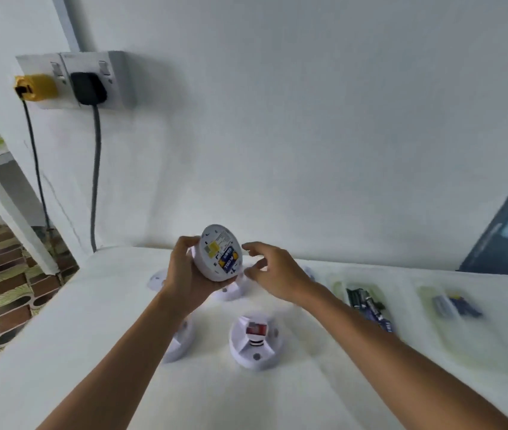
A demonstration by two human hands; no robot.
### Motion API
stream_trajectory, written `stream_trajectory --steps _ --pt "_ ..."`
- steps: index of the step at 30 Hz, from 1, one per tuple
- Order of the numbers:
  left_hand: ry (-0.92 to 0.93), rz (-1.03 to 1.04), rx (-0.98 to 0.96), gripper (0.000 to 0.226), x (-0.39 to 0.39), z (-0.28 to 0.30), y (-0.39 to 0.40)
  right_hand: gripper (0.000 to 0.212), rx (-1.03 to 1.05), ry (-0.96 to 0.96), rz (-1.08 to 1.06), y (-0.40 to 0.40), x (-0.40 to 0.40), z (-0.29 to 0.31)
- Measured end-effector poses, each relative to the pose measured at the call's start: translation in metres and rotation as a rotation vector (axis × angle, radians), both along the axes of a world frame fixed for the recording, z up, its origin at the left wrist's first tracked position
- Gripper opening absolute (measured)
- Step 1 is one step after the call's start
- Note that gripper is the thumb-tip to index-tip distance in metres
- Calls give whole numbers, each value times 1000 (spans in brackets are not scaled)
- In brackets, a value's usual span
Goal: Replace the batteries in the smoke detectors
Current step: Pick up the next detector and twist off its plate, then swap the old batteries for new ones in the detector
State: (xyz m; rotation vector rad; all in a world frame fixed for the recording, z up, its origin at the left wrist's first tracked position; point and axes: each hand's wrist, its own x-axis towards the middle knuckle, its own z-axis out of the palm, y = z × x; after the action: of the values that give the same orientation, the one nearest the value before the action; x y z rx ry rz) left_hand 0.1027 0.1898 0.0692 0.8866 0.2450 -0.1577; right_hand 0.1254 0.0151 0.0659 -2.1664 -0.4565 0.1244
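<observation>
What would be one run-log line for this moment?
left hand: grips smoke detector, back up, blue battery visible | right hand: open beside it, apart | table: more detectors, loose batteries

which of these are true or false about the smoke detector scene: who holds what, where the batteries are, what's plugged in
1. The left hand holds a smoke detector with its back side facing the camera. True.
2. The right hand grips a battery. False: it holds nothing, its fingers loosely curled beside the held detector.
3. A detector on the table shows a red battery in its open back. True.
4. The loose batteries lie left of the held detector. False: they lie to its right, on the table.
5. Both plugs in the wall socket are black. False: one plug is yellow, the other black.
</observation>
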Motion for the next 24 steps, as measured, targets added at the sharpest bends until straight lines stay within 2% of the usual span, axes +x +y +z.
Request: stream_trajectory --steps 5,9,13,18,24 --pt "-39 -133 -53 50 0 4 -145 57 36 16 -53 -137 -15 10" --pt "-38 -250 -110 52 4 6 -256 54 43 -17 -155 -242 -26 12" --pt "-39 -324 -59 52 12 1 -347 55 24 -30 -275 -323 -34 4" --pt "-40 -342 -3 49 13 -5 -416 38 134 -85 -385 -375 -42 -17" --pt "-27 -315 86 47 12 -11 -439 32 296 -108 -519 -383 -43 -39"
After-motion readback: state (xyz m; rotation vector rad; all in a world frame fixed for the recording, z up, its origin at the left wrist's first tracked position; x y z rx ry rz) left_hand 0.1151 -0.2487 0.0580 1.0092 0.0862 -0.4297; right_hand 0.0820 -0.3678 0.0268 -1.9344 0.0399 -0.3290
